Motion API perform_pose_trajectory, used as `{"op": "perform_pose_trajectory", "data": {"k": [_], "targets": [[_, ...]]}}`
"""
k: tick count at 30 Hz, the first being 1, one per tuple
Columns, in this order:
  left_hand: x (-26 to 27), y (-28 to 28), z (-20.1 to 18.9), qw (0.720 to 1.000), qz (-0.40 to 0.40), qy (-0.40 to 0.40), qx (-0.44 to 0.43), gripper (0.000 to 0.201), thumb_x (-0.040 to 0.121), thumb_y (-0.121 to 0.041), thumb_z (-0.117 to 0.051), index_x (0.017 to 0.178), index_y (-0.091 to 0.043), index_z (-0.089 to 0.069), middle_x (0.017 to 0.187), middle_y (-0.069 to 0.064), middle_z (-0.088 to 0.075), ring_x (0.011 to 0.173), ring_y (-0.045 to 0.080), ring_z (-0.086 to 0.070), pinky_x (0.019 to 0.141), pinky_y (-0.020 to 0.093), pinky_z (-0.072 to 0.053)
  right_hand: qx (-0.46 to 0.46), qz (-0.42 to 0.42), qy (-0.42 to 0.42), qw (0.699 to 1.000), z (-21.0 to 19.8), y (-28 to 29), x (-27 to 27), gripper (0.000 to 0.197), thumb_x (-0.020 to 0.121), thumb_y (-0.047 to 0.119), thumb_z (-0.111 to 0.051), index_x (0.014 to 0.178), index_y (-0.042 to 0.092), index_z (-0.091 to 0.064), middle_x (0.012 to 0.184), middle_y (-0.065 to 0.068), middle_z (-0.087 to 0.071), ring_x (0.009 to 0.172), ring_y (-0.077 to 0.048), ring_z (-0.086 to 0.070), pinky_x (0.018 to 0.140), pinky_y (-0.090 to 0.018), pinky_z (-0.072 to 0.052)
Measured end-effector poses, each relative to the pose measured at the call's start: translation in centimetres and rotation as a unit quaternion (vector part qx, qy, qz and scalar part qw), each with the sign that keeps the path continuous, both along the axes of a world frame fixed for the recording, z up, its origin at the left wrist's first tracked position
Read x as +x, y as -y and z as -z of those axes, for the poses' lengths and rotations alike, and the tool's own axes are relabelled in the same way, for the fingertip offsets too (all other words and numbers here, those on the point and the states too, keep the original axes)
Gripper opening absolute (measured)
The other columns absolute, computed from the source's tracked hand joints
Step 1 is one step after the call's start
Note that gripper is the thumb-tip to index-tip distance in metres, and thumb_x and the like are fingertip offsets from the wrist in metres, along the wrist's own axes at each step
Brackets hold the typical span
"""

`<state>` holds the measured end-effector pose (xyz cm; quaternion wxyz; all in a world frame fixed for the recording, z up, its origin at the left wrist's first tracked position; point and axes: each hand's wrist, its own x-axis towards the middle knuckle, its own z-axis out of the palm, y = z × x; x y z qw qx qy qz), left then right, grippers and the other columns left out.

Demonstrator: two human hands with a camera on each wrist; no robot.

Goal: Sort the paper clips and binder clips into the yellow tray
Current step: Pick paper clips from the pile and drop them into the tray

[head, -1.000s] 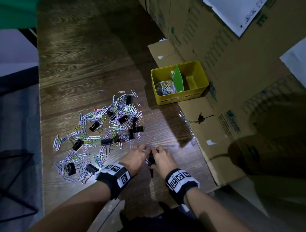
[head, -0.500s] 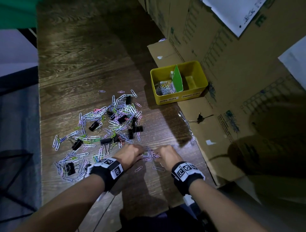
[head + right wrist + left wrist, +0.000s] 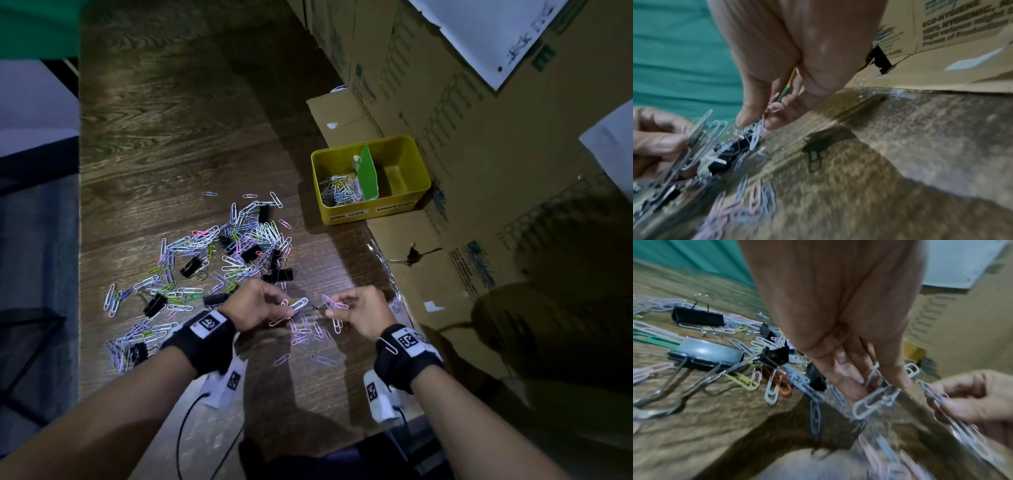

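Yellow tray (image 3: 346, 219): paper clips (image 3: 339, 193) in left compartment, right one (shadowed) unclear. Left hand (image 3: 255, 305) and right hand (image 3: 359, 313) each pinch paper clips.

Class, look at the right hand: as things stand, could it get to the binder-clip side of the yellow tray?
Probably yes. The right hand pinches paper clips, and only bare table lies between it and the yellow tray, whose right compartment is open-topped and looks empty.

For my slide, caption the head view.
Both hands, left hand and right hand, pinch paper clips above the wooden table; yellow tray waits beyond.
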<state>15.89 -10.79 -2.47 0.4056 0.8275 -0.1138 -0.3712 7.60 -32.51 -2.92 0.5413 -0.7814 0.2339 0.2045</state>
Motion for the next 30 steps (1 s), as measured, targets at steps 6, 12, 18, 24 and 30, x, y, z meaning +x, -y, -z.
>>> {"op": "perform_pose_trajectory", "data": {"k": [6, 12, 18, 24, 30], "targets": [[5.1, 2.8, -4.8, 0.983, -0.072, -0.114, -0.121, 0.019, 0.063, -0.010, -0.076, 0.081, -0.008, -0.071, 0.070, 0.006, -0.073, 0.056, 0.012, -0.064, 0.061, 0.024, -0.057, 0.080, 0.080, 0.084, 0.990, -4.0, 2.3, 2.3, 0.022, 0.067, 0.006, -0.081, 0.079, 0.021, -0.070, 0.089, -0.004, -0.071, 0.078, -0.011, -0.065, 0.078, -0.024, -0.055], [12.2, 9.6, -8.7, 0.976, -0.125, -0.049, -0.175, 0.013, 0.072, -0.004, -0.074, 0.084, -0.008, -0.068, 0.065, 0.001, -0.070, 0.053, 0.009, -0.060, 0.053, 0.021, -0.053, 0.099, 0.109, 0.161, 0.976, -8.3, 4.8, 6.6, 0.023, 0.067, 0.007, -0.080, 0.079, 0.023, -0.069, 0.086, 0.000, -0.071, 0.079, -0.012, -0.065, 0.084, -0.031, -0.054], [16.1, 15.5, -7.3, 0.990, -0.113, 0.028, -0.076, 0.008, 0.080, -0.005, -0.070, 0.074, -0.003, -0.065, 0.071, 0.015, -0.065, 0.057, 0.018, -0.064, 0.065, 0.033, -0.057, 0.037, 0.127, 0.233, 0.964, -10.9, 6.7, 13.1, 0.025, 0.067, 0.010, -0.082, 0.085, 0.023, -0.071, 0.083, 0.008, -0.070, 0.074, -0.002, -0.067, 0.071, -0.017, -0.054], [16.6, 16.3, -5.6, 0.985, -0.013, 0.141, 0.097, 0.011, 0.079, -0.016, -0.066, 0.069, -0.019, -0.061, 0.077, 0.007, -0.065, 0.073, 0.022, -0.061, 0.064, 0.025, -0.044, -0.071, 0.090, 0.229, 0.967, -10.1, 7.8, 18.6, 0.031, 0.072, 0.012, -0.080, 0.101, 0.007, -0.070, 0.091, -0.002, -0.070, 0.081, -0.013, -0.067, 0.078, -0.029, -0.057], [15.2, 14.2, -4.7, 0.978, -0.183, 0.056, -0.081, 0.018, 0.085, 0.000, -0.057, 0.093, -0.010, -0.069, 0.089, 0.008, -0.069, 0.085, 0.019, -0.067, 0.080, 0.031, -0.055, -0.179, 0.032, 0.188, 0.965, -7.4, 7.2, 21.8, 0.028, 0.075, 0.015, -0.078, 0.101, 0.008, -0.071, 0.097, -0.007, -0.072, 0.085, -0.015, -0.066, 0.082, -0.030, -0.055]]}}
